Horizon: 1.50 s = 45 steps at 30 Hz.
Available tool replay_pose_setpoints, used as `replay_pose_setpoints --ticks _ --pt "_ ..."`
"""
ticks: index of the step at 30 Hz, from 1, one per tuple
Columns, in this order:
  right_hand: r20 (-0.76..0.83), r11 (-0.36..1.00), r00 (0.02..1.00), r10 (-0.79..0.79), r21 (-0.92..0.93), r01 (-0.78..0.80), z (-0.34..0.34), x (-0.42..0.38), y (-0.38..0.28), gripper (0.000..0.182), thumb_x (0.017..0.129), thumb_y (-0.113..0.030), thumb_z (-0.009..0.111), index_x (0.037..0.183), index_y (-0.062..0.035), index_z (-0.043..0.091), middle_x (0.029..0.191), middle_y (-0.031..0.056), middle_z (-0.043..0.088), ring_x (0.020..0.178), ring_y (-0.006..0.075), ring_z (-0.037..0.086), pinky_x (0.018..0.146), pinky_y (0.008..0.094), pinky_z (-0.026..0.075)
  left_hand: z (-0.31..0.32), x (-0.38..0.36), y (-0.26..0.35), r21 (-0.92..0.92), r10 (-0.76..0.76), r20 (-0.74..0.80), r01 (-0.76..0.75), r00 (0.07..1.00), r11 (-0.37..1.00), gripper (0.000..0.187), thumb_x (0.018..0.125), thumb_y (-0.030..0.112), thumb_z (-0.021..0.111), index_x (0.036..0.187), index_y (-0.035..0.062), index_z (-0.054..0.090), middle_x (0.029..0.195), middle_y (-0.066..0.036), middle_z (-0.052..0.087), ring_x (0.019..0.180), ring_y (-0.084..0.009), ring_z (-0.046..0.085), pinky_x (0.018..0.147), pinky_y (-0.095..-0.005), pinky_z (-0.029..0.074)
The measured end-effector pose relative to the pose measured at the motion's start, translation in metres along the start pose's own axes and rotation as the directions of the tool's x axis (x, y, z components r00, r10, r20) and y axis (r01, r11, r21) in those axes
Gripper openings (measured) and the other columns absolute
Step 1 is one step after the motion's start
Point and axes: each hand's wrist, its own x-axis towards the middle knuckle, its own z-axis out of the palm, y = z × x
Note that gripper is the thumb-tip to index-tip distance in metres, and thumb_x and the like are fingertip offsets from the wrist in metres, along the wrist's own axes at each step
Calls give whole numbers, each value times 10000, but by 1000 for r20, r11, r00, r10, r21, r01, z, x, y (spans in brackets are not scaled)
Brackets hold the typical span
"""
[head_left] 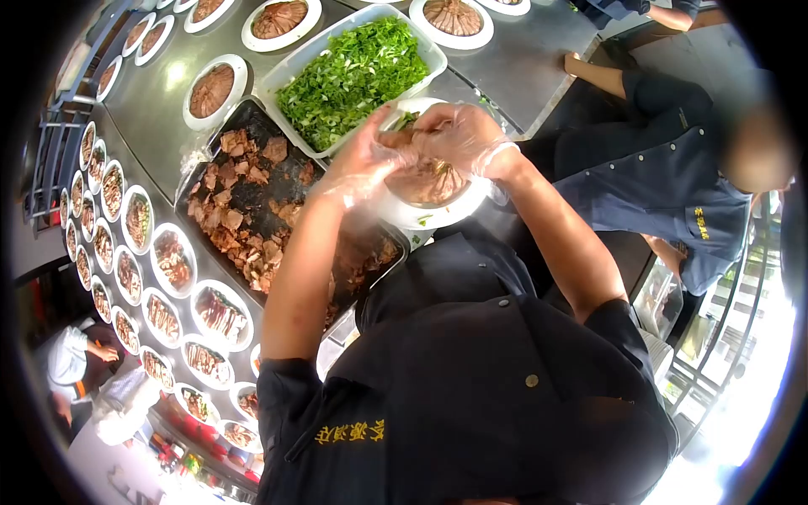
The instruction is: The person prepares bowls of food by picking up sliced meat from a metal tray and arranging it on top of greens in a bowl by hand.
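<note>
My left hand [358, 168] and right hand [459, 139], both in thin crinkly clear gloves, pinch shut on bits of chopped greens over a round white plate [438, 210] of sliced brown meat. Just beyond sits a rectangular white tub [290, 71] of leafy greens, beside a dark tray [290, 194] of chunky meat. Shiny steel surface [160, 101], rows of filled plates [160, 316] along its edge.

bright green chopped herbs [353, 76] in a white tub [290, 71], brown meat pieces [240, 206] on a black tray [189, 202], a grey steel counter [160, 101].
</note>
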Motion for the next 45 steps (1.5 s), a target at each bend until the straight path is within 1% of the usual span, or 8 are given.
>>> replay_pose_setpoints --ticks 5,7,15,18,23,28,36,45 --pt "-281 896 933 225 -317 -312 17 20 9 369 913 -392 785 1057 -54 825 950 185 813 892 289 788 872 397 609 -5 13 -13 -72 -179 -300 165 937 984 533 978 109 836 1461 22 630 1365 -199 726 1108 -286 774 1025 -422 660" --pt "-307 852 943 125 -454 -261 24 19 18 368 923 -399 754 1054 -65 833 988 233 805 924 390 787 888 443 611 -7 16 -21 528 80 -421 173 903 831 334 1004 162 820 1308 46 750 1201 -160 804 1071 -255 787 949 -385 658" --pt "-306 830 940 149 -478 -287 31 18 3 348 962 -373 695 1074 -71 826 1041 232 800 995 427 776 923 464 605 3 36 -57 800 564 -239 -169 790 576 227 947 52 803 1173 45 821 1149 -194 800 1063 -282 775 957 -389 640" --pt "-329 876 943 47 -440 -197 17 -35 -17 399 998 -410 696 1223 -93 783 1178 205 786 1106 399 755 995 440 585 21 11 -30 182 90 -410 -15 908 983 272 1030 27 672 1296 24 725 1176 -152 786 1068 -226 761 967 -346 618" --pt "-124 834 908 -400 -460 304 6 -124 68 507 1025 -400 742 1350 -12 708 1301 218 732 1018 420 762 896 471 603 133 -44 11 -681 -102 161 186 982 708 203 1066 96 701 1253 19 715 1207 -81 745 1090 -156 734 954 -288 611" --pt "-144 383 787 -601 -915 126 -7 -184 179 380 1008 -354 713 1108 10 670 826 209 690 727 334 724 593 458 533 206 -33 -30 -606 -230 292 365 929 706 438 1078 66 649 1513 46 600 1315 -81 685 1155 -202 714 1050 -386 589" --pt "-548 946 779 306 266 -184 -44 -310 274 509 1159 -451 534 906 -23 641 707 107 613 638 246 560 646 424 483 339 -14 -71 -393 -446 343 558 827 731 450 1156 251 565 1539 17 593 1493 -190 664 1374 -318 645 1201 -444 491" --pt "-437 842 724 533 351 -408 -20 -420 375 445 1127 -391 610 950 10 687 720 75 658 654 152 614 622 365 505 382 -42 -200 -216 -544 218 584 810 782 136 1085 178 729 1059 46 711 1005 -73 739 859 -143 698 747 -280 568"
